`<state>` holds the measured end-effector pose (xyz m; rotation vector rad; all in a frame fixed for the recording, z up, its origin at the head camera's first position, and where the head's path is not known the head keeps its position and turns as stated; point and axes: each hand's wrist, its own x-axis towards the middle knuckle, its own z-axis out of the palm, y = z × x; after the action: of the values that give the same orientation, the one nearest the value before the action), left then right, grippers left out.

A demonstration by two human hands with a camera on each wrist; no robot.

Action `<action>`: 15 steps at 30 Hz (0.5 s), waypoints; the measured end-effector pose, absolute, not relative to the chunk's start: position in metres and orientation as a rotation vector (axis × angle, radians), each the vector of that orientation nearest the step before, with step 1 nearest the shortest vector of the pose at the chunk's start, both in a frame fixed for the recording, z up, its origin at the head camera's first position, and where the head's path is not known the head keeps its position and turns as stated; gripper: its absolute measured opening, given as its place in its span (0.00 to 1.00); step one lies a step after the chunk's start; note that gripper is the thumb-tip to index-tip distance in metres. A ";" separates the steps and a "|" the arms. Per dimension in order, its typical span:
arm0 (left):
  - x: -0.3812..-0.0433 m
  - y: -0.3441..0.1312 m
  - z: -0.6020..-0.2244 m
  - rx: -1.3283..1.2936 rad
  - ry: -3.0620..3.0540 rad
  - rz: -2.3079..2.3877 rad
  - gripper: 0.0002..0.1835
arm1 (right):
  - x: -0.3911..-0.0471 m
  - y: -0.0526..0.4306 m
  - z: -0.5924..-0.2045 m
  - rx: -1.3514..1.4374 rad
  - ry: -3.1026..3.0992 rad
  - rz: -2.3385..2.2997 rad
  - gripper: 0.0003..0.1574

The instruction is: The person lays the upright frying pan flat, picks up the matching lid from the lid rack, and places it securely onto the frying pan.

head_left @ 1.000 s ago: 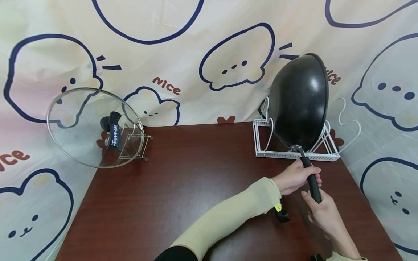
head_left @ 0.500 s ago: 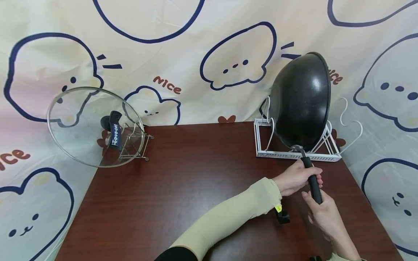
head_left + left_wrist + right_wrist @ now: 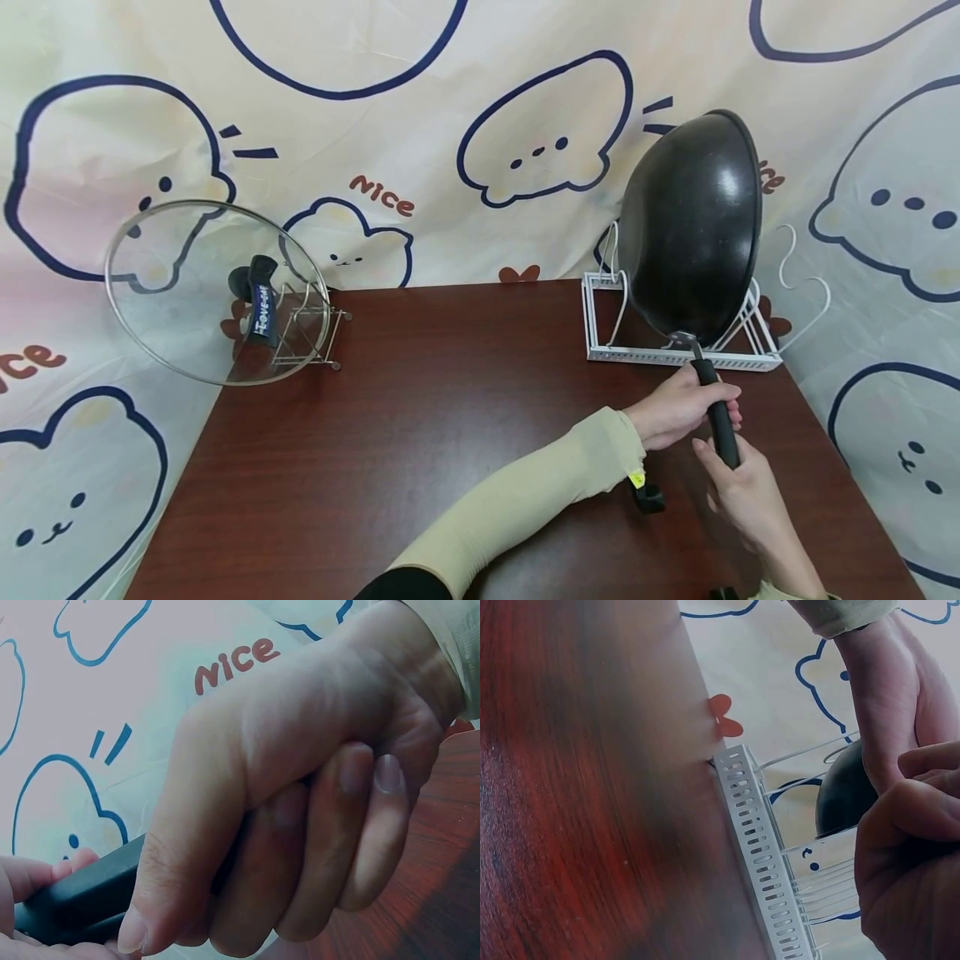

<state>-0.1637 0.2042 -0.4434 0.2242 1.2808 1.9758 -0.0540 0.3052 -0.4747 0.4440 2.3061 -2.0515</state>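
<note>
Wok (image 3: 690, 225) at the white rack (image 3: 652, 357), not yet let go
By the far right corner of the worktop (image 3: 390, 433) it leans in or just over the rack (can't tell which), left hand (image 3: 677, 408) gripping the handle (image 3: 723, 437), right hand (image 3: 746, 492) holding its end; the glass lid (image 3: 187, 325) already stands by the far left corner, so settling and releasing the wok seem left

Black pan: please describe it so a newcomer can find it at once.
At the far right of the brown table stands a white rack. There, the left hand and right hand hold the black pan, opaque, unlike the clear lid at left.
</note>
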 end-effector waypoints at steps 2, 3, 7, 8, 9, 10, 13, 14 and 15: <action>-0.164 0.204 -0.444 0.222 1.281 1.974 0.09 | -0.054 0.305 -0.475 0.447 2.324 -2.036 0.19; -0.164 0.204 -0.444 0.220 1.280 1.971 0.09 | -0.054 0.305 -0.475 0.449 2.332 -2.030 0.19; -0.165 0.204 -0.444 0.242 1.275 1.963 0.06 | -0.054 0.304 -0.474 0.448 2.349 -2.038 0.19; -0.165 0.204 -0.444 0.244 1.274 1.960 0.06 | -0.054 0.304 -0.474 0.451 2.354 -2.039 0.19; -0.165 0.204 -0.444 0.248 1.276 1.960 0.06 | -0.054 0.304 -0.474 0.453 2.355 -2.039 0.20; -0.165 0.204 -0.444 0.252 1.277 1.959 0.06 | -0.054 0.303 -0.474 0.456 2.357 -2.037 0.20; -0.165 0.203 -0.445 0.249 1.279 1.960 0.07 | -0.055 0.302 -0.475 0.459 2.363 -2.023 0.21; -0.165 0.203 -0.445 0.247 1.281 1.960 0.07 | -0.055 0.302 -0.476 0.459 2.365 -2.024 0.21; -0.166 0.203 -0.445 0.252 1.282 1.964 0.07 | -0.055 0.302 -0.476 0.454 2.365 -2.025 0.21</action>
<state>-0.1657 0.2032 -0.4451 0.2519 1.2821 1.9643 -0.0553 0.3018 -0.4762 0.4540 2.3648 -2.0253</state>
